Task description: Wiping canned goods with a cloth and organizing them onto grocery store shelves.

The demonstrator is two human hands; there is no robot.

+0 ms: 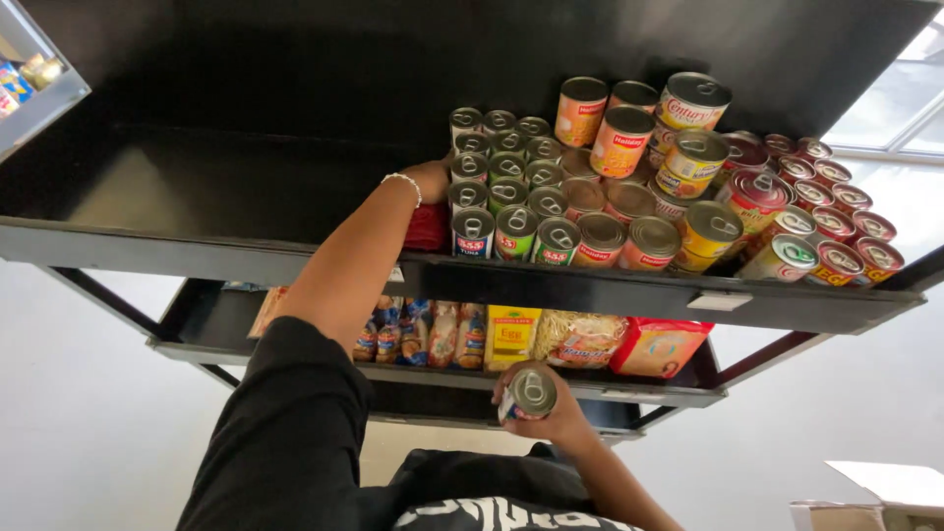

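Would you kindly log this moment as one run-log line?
left hand: reaching among cans on top shelf | right hand: holding small can | packets on lower shelf

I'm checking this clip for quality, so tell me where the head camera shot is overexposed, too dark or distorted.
Head view: the window at upper right and the pale floor are blown out; the black shelf is so dark its surface shows little detail; the wide lens bends the shelf edge and fans the cans outward; the can in the right hand stays sharp; the left hand is shaded.
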